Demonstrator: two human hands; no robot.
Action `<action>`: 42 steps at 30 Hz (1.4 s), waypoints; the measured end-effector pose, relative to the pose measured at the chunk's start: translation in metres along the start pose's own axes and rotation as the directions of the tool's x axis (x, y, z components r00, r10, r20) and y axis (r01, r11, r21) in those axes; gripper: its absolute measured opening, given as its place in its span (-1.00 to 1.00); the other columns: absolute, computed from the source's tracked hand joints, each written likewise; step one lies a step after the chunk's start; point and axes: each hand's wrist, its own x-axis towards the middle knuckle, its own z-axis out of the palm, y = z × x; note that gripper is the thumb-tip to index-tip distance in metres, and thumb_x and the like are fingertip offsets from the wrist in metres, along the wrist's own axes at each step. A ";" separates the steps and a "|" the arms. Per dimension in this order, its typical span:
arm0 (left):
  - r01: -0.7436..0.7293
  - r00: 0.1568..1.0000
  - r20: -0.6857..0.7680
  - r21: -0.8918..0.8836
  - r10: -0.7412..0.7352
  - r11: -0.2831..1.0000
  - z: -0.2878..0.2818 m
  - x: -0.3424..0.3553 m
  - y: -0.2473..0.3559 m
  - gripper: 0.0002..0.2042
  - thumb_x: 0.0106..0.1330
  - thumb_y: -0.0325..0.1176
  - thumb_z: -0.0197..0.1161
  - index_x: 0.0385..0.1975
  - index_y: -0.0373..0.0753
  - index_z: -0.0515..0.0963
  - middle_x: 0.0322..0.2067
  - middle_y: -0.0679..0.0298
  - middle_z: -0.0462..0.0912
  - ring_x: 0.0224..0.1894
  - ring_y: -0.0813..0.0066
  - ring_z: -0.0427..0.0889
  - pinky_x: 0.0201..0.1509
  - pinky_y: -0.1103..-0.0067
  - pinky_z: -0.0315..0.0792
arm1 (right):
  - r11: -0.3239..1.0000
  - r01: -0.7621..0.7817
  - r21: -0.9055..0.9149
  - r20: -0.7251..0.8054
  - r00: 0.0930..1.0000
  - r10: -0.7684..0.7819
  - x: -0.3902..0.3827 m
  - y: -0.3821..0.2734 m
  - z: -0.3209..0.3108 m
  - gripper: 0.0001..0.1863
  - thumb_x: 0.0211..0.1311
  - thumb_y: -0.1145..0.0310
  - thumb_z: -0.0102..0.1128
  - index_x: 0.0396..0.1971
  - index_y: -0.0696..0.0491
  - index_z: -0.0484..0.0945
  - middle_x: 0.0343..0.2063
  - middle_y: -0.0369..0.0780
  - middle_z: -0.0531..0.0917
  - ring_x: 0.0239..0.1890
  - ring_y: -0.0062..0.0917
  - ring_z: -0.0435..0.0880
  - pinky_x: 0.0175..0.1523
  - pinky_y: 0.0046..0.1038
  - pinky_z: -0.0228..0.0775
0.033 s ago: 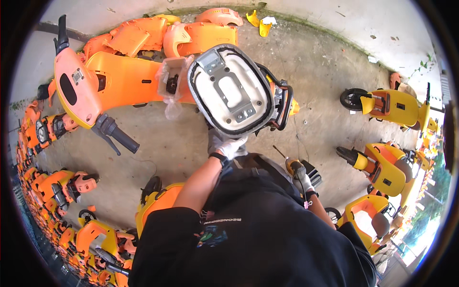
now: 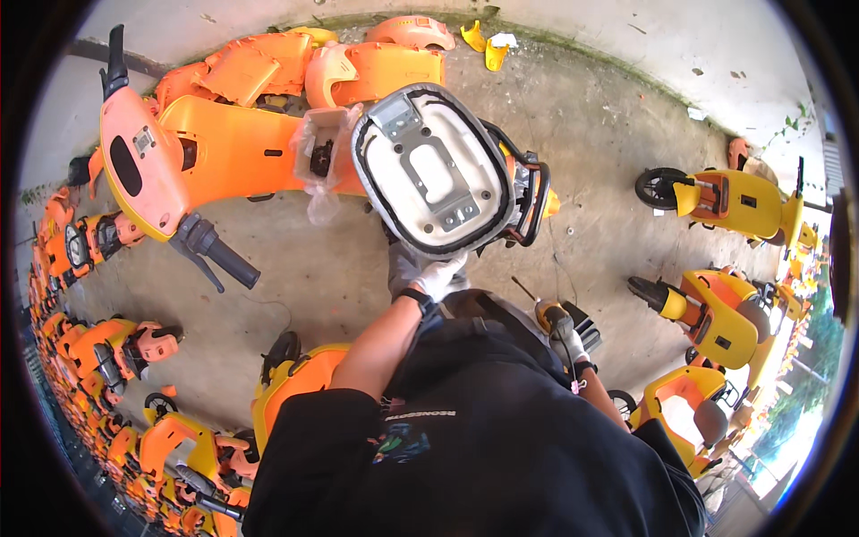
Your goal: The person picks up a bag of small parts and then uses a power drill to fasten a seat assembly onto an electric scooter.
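An upturned scooter seat, its pale underside fitted with grey metal brackets, lies over the rear of an orange scooter. My left hand, in a white glove, grips the seat's near rim; some of its fingers are hidden beneath the edge. Lower and to the right, my gloved right hand is closed around a yellow-and-black power drill. The drill's long thin bit points away and to the left, apart from the seat.
A plastic-lined box of dark small parts rests on the scooter beside the seat. Loose orange body panels lie along the far wall. Yellow scooters stand at right, another scooter near my left elbow, and many more farther left.
My left hand has shifted very slightly to the right at the seat's rim. The seat and the drill look almost unmoved.
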 end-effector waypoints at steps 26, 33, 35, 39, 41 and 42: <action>-0.470 0.872 -0.294 -0.284 0.390 0.836 -0.054 -0.021 0.019 -0.69 0.24 -0.36 0.19 -0.03 -0.23 0.44 -0.09 0.27 0.53 -0.04 0.40 0.50 -0.06 0.36 0.51 | 0.992 0.111 -0.062 -0.026 0.993 -0.113 -0.009 0.008 -0.021 -0.69 0.12 0.18 0.09 -0.20 0.04 0.51 -0.36 -0.12 0.64 -0.22 -0.28 0.62 -0.15 -0.36 0.46; -0.519 0.753 -0.396 0.135 0.526 0.844 -0.030 -0.106 0.107 -0.67 0.13 -0.27 0.28 -0.11 -0.17 0.46 -0.24 0.30 0.56 -0.29 0.49 0.57 -0.48 0.53 0.58 | 0.999 -0.040 -0.021 0.004 0.999 0.040 0.009 -0.009 0.003 -0.65 0.13 0.04 0.15 -0.26 0.01 0.59 -0.36 -0.14 0.67 -0.20 -0.34 0.65 -0.12 -0.41 0.46; -0.504 0.700 -0.449 0.241 0.556 0.829 0.003 -0.146 0.133 -0.69 0.11 -0.22 0.28 -0.17 -0.13 0.46 -0.38 0.27 0.56 -0.48 0.50 0.58 -0.58 0.56 0.56 | 0.967 -0.241 0.085 0.140 0.964 0.228 -0.003 -0.070 -0.037 -0.67 0.08 0.11 0.20 -0.24 0.01 0.60 -0.31 -0.14 0.67 -0.15 -0.34 0.64 -0.10 -0.41 0.45; -0.333 0.823 -0.385 0.269 0.418 0.904 0.011 -0.188 0.156 -0.64 0.13 -0.07 0.26 -0.29 -0.25 0.45 -0.59 0.26 0.49 -0.72 0.50 0.48 -0.72 0.62 0.42 | 0.941 -0.295 0.163 0.102 0.954 0.282 0.001 -0.035 0.005 -0.67 -0.10 0.27 0.23 -0.25 0.02 0.60 -0.33 -0.13 0.67 -0.15 -0.30 0.63 -0.08 -0.40 0.45; -0.227 0.835 -0.444 0.262 0.326 0.938 0.010 -0.213 0.152 -0.63 0.13 -0.03 0.26 -0.34 -0.24 0.46 -0.61 0.28 0.49 -0.73 0.53 0.47 -0.75 0.64 0.36 | 0.986 -0.147 0.077 -0.008 0.989 0.148 0.010 -0.015 0.036 -0.75 0.06 0.17 0.16 -0.36 0.01 0.61 -0.40 -0.09 0.66 -0.20 -0.20 0.62 -0.15 -0.32 0.46; -0.222 0.846 -0.412 0.306 0.339 0.926 0.006 -0.222 0.145 -0.60 0.12 0.02 0.25 -0.34 -0.24 0.45 -0.63 0.27 0.47 -0.73 0.54 0.45 -0.76 0.66 0.31 | 0.983 -0.167 0.075 0.011 0.986 0.167 0.004 -0.022 0.031 -0.77 0.09 0.20 0.14 -0.36 0.02 0.60 -0.41 -0.08 0.66 -0.20 -0.19 0.62 -0.14 -0.32 0.46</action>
